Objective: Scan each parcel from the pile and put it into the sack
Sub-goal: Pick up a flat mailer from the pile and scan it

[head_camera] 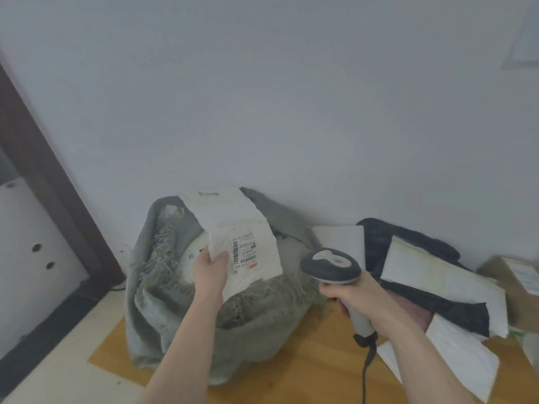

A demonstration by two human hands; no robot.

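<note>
Pinching the floppy white plastic parcel (242, 243) at one edge, the left hand (211, 268) risks the label buckling away from the grey handheld scanner (332, 265), gripped in the right hand (354, 298), over the grey woven sack (175, 301).

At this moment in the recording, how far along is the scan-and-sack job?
Partway. Done: at least one labelled parcel already lies inside the grey sack. In hand: the left hand holds a white parcel over the sack mouth, barcode label up, while the right hand grips the scanner beside it. Left: several white and dark parcels in the pile and a cardboard box at right.
</note>
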